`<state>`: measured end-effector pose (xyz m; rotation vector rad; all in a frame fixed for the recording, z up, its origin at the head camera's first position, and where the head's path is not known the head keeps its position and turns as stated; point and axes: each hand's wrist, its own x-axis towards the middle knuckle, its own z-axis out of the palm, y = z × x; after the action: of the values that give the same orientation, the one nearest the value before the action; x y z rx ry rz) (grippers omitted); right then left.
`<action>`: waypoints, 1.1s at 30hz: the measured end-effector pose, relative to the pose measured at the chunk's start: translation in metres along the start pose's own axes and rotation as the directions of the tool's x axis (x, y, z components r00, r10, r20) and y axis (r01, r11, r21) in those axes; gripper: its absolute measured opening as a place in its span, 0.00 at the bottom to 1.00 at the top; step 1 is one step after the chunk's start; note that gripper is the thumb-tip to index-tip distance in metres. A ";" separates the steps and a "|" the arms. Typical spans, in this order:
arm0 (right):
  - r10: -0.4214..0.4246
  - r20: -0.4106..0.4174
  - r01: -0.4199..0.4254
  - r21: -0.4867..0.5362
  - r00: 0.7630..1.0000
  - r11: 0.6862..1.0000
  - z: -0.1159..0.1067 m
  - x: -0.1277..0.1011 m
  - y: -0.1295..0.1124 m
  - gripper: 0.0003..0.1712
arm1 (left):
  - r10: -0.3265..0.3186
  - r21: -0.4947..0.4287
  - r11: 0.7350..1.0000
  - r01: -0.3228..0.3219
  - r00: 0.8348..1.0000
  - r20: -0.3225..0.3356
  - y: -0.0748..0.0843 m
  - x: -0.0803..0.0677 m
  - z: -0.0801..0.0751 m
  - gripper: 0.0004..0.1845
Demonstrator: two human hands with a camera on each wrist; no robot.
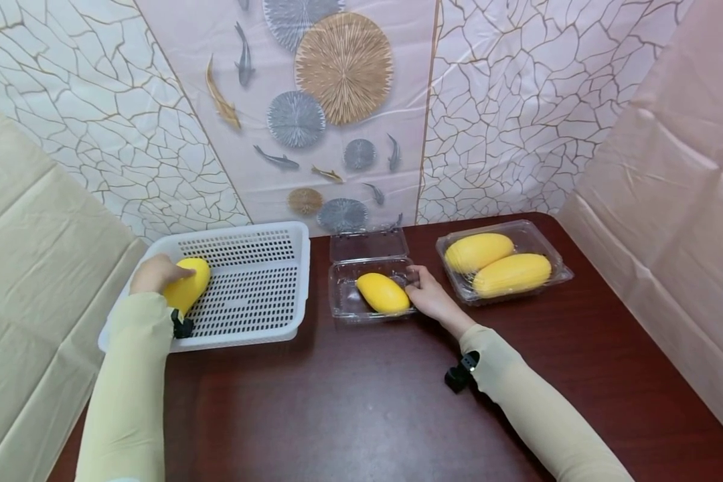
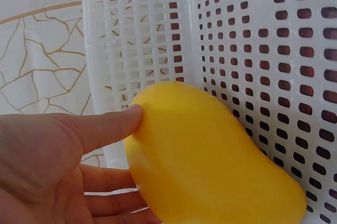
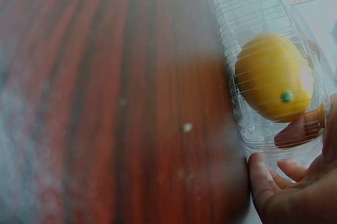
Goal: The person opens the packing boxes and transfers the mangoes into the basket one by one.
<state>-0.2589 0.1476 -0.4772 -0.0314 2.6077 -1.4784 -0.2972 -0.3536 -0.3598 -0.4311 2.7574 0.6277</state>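
Observation:
My left hand [image 1: 154, 274] grips a yellow mango [image 1: 194, 286] inside the white plastic basket [image 1: 304, 281]. In the left wrist view the thumb presses on this mango [image 2: 205, 155], and the other fingers pass behind it. At the middle, my right hand [image 1: 432, 298] pinches the right side of an open clear plastic clamshell box [image 1: 343, 302]. One mango [image 1: 382, 293] lies tilted in that box. Through the right wrist view's clear wall, the mango [image 3: 276, 79] shows a green stem spot, with the right hand [image 3: 300, 190] at the box's end.
A second clear box [image 1: 563, 271], at the right rear, holds two mangoes, the nearer one [image 1: 512, 275] beside the farther one [image 1: 479, 252]. The open box's lid [image 1: 369, 245] leans back toward the patterned wall cloth [image 1: 337, 161]. Everything stands on a dark red-brown table [image 1: 361, 402].

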 end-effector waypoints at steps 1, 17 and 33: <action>0.000 0.001 0.000 0.000 1.000 1.000 0.000 0.000 0.000 0.30 | 0.011 0.008 1.000 -0.011 1.000 -0.011 -0.001 0.000 0.000 0.37; -0.004 0.007 0.004 0.004 1.000 1.000 0.000 0.000 -0.001 0.30 | 0.028 0.128 0.992 -0.009 0.989 -0.147 0.001 0.001 0.008 0.26; -0.007 0.004 0.007 0.015 1.000 1.000 0.000 0.000 0.000 0.30 | 0.004 0.117 0.993 0.016 0.986 -0.166 0.003 0.003 0.010 0.24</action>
<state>-0.2585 0.1479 -0.4770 -0.0416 2.5958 -1.4982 -0.2988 -0.3466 -0.3682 -0.4848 2.9305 0.4421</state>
